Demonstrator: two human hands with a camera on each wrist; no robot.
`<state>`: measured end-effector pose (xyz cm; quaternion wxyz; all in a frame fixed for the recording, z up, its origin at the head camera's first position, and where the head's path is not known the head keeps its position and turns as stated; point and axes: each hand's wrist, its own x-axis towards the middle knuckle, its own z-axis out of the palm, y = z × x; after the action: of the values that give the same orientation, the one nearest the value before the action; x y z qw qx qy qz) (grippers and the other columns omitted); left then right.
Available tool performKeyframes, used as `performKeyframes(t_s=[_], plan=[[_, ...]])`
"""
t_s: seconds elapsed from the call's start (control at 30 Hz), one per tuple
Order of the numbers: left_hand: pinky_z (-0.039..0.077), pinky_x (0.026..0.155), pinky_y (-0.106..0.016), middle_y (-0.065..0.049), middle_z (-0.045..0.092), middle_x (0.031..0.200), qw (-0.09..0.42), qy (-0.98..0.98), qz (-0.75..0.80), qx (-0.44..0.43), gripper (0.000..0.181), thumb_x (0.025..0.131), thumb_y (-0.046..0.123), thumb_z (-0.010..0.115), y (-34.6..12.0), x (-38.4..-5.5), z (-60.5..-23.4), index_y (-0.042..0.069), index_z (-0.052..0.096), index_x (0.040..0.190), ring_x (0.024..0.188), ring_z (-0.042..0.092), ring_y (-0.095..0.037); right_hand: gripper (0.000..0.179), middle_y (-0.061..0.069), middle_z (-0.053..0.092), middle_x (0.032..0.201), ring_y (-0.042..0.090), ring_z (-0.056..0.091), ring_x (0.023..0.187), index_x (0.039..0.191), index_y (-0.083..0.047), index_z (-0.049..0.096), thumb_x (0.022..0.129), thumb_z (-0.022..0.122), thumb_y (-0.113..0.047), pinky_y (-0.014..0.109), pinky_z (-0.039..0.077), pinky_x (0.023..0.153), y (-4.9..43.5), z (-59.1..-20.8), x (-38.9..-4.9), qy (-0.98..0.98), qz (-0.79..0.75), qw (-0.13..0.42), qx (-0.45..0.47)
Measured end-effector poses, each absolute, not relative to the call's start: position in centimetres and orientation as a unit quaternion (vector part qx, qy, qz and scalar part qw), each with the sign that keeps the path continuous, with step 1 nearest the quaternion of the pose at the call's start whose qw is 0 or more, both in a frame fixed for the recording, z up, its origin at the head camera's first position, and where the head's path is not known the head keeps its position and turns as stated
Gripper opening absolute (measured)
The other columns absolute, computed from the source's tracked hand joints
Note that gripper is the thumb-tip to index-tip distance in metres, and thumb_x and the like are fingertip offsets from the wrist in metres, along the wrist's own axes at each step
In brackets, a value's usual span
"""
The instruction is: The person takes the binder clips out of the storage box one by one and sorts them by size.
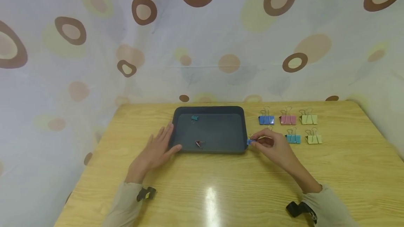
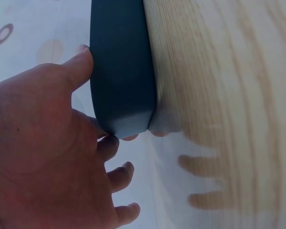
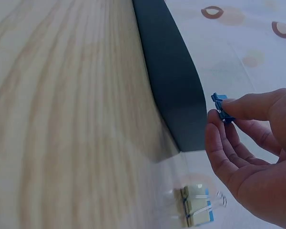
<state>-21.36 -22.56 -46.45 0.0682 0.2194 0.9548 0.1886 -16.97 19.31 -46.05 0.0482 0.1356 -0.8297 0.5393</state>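
A dark grey tray [image 1: 217, 132] lies on the wooden table. Inside it are a small teal binder clip [image 1: 195, 118] near the back and a small dark red binder clip [image 1: 199, 144] near the front. My left hand [image 1: 156, 150] rests against the tray's left side, its fingers extended and the thumb at the front corner. Beside the right rim, my right hand [image 1: 273, 147] pinches a small blue binder clip [image 1: 250, 142] between thumb and fingers. The right wrist view shows this blue clip [image 3: 221, 107] at the fingertips, above the table.
Right of the tray stand larger binder clips in two rows: blue [image 1: 266, 120], pink [image 1: 288, 120] and pale green [image 1: 309, 119] behind, teal [image 1: 293, 139] and pale yellow [image 1: 314, 139] in front. Wire handles show behind my right hand. A patterned cloth [image 1: 202, 38] hangs at the table's back.
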Motion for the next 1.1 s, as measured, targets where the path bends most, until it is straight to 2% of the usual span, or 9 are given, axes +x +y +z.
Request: performKeyframes(t_s=[0.13,0.27,0.37,0.53,0.73,0.9,1.1], plan=[[0.007,0.118,-0.072,-0.012,0.003,0.172,0.067,0.955,0.189,0.22,0.089,0.106,0.06,0.041,-22.4,-21.2,-46.2,0.004,0.005,0.165,0.155,0.009,-0.043,0.013,0.017,0.073,0.107,0.013,0.073,0.093,0.105,0.001,0.072,0.093,0.075,-0.004,0.02,0.058,0.078,20.5,-46.1,-16.4,-0.838,0.534,0.025,0.105],[0.008,0.117,-0.072,-0.013,0.005,0.171,0.064,0.954,0.194,0.22,0.089,0.106,0.055,0.047,-22.3,-21.0,-45.9,0.002,0.007,0.164,0.155,0.011,-0.044,0.015,0.018,0.074,0.107,0.017,0.074,0.094,0.107,0.002,0.073,0.093,0.076,-0.004,0.02,0.057,0.078,21.6,-46.3,-15.9,-0.854,0.511,0.021,0.1],[0.008,0.118,-0.071,-0.012,0.004,0.171,0.066,0.955,0.191,0.218,0.089,0.105,0.056,0.047,-22.2,-21.0,-45.9,0.003,0.007,0.165,0.155,0.011,-0.043,0.015,0.014,0.075,0.104,0.021,0.075,0.092,0.107,0.0,0.074,0.093,0.076,-0.007,0.022,0.058,0.077,22.2,-46.3,-15.8,-0.869,0.484,0.022,0.099],[0.008,0.117,-0.073,-0.013,0.005,0.171,0.062,0.953,0.198,0.219,0.088,0.106,0.057,0.045,-22.2,-21.1,-46.2,0.003,0.007,0.165,0.155,0.011,-0.044,0.012,0.008,0.076,0.099,0.017,0.074,0.088,0.103,-0.004,0.075,0.094,0.076,-0.012,0.024,0.058,0.077,22.9,-46.2,-15.6,-0.884,0.459,0.018,0.089],[0.009,0.117,-0.072,-0.014,0.005,0.171,0.068,0.953,0.2,0.217,0.089,0.105,0.058,0.045,-22.2,-20.9,-46.0,0.003,0.008,0.164,0.154,0.011,-0.044,0.009,0.008,0.076,0.096,0.016,0.072,0.084,0.1,-0.004,0.076,0.094,0.076,-0.01,0.025,0.057,0.073,23.3,-46.4,-15.4,-0.89,0.444,0.024,0.097],[0.008,0.117,-0.072,-0.014,0.005,0.171,0.072,0.955,0.197,0.211,0.087,0.106,0.054,0.047,-22.4,-20.7,-45.7,0.002,0.007,0.164,0.155,0.01,-0.043,0.012,0.006,0.076,0.098,0.017,0.072,0.084,0.102,-0.006,0.077,0.094,0.077,-0.015,0.026,0.057,0.074,23.8,-46.8,-15.5,-0.902,0.424,0.011,0.086],[0.01,0.117,-0.072,-0.013,0.006,0.171,0.064,0.955,0.192,0.217,0.088,0.106,0.056,0.046,-22.3,-20.9,-45.6,0.003,0.008,0.164,0.155,0.012,-0.043,0.01,0.001,0.076,0.095,0.013,0.07,0.082,0.101,-0.009,0.077,0.095,0.076,-0.017,0.027,0.056,0.072,24.7,-47.1,-15.7,-0.913,0.398,0.008,0.095]])
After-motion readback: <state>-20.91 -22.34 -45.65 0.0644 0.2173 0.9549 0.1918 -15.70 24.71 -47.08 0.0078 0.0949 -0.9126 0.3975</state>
